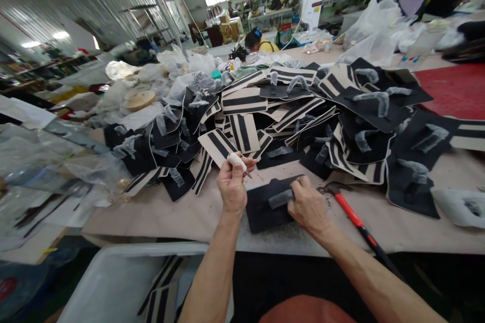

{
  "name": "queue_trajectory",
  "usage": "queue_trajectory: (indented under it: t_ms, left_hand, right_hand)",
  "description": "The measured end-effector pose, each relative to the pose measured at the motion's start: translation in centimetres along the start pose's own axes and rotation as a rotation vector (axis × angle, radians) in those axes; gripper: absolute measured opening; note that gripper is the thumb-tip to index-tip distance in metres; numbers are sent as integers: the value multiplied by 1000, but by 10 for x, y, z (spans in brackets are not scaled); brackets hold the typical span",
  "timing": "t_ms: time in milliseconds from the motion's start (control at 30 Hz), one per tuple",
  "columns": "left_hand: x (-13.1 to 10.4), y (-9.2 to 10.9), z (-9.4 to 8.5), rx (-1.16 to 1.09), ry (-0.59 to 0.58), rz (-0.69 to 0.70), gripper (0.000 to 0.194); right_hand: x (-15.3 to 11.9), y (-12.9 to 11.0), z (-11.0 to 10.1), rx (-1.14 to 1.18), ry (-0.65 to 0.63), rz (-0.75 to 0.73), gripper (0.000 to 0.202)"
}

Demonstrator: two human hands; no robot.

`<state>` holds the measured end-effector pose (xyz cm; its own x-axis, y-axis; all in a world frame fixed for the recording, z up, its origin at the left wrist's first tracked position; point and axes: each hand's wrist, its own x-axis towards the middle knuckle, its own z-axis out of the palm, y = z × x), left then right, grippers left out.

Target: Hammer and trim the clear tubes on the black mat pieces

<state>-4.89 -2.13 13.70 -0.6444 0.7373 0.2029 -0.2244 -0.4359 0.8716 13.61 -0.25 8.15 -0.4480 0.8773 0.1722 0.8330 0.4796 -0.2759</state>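
My left hand (pixel 232 189) is closed round the white handle of an awl (pixel 237 162), whose thin metal tip points down to the right. Just below it a black panel (pixel 261 214) lies on the table, with a plastic-wrapped strap (pixel 280 199) across its face. The fingers of my right hand (pixel 308 207) are curled at the strap's right end, over the panel's right side; exactly what they pinch is hidden. A hammer (pixel 352 212) with a red and black handle lies right of that hand.
Behind the panel rises a heap of similar panels, some showing beige backs with black stripes (pixel 244 103). Clear plastic bags (pixel 182 68) crowd the left. A pale bin (pixel 113 267) holding striped panels stands below the table's front edge. Other people are farther back.
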Motion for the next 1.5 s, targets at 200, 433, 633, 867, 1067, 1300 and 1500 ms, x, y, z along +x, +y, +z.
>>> queue_trajectory:
  t_ms: [200, 433, 633, 867, 1067, 1300, 1500]
  left_hand:
    - [-25, -41, -28, -2, 4, -263, 47]
    - [-32, -95, -33, 87, -58, -362, 40]
    - [-38, -126, -37, 160, -87, -346, 35]
    - [-42, -131, -40, 249, -136, -356, 36]
    - [-41, -130, -38, 287, -154, -333, 33]
    - [-45, -129, -35, 470, -172, -230, 19]
    - [-54, -127, -34, 742, -176, -88, 13]
  right_hand:
    - [-26, -3, 0, 107, -260, 155, 24]
    - [-57, -5, 34, 383, -264, 129, 68]
    - [-48, -9, 33, 493, -391, 212, 61]
    - [-44, -9, 33, 518, -405, 250, 62]
    - [-43, -10, 35, 514, -447, 277, 75]
    - [-42, -9, 32, 567, -500, 266, 82]
    - [-49, 33, 16, 615, -370, 127, 62]
